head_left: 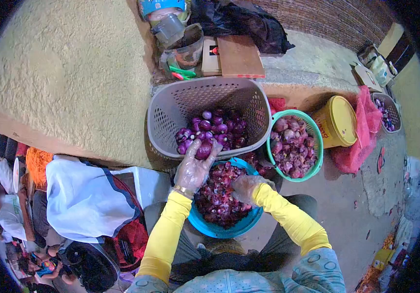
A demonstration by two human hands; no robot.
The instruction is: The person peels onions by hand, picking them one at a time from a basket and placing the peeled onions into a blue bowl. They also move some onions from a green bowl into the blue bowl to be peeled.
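Note:
My left hand point(191, 168), in a clear plastic glove, has its fingers around a red onion point(203, 150) at the near rim of a grey perforated basket point(171, 95). Inside that basket lie many shiny purple peeled onions point(215, 127). My right hand point(247, 188), also gloved, is curled over a blue basin point(205, 225). What it holds, if anything, is hidden. Dark red onion skins and pieces point(222, 198) fill the basin between my knees.
Right of the basket stands a green basin point(319, 163) of unpeeled onions point(293, 139). Beyond are a yellow bucket point(342, 121), a pink mesh sack point(366, 127) and another onion basket point(390, 127). White cloth point(88, 200) lies at left; people sit farther left.

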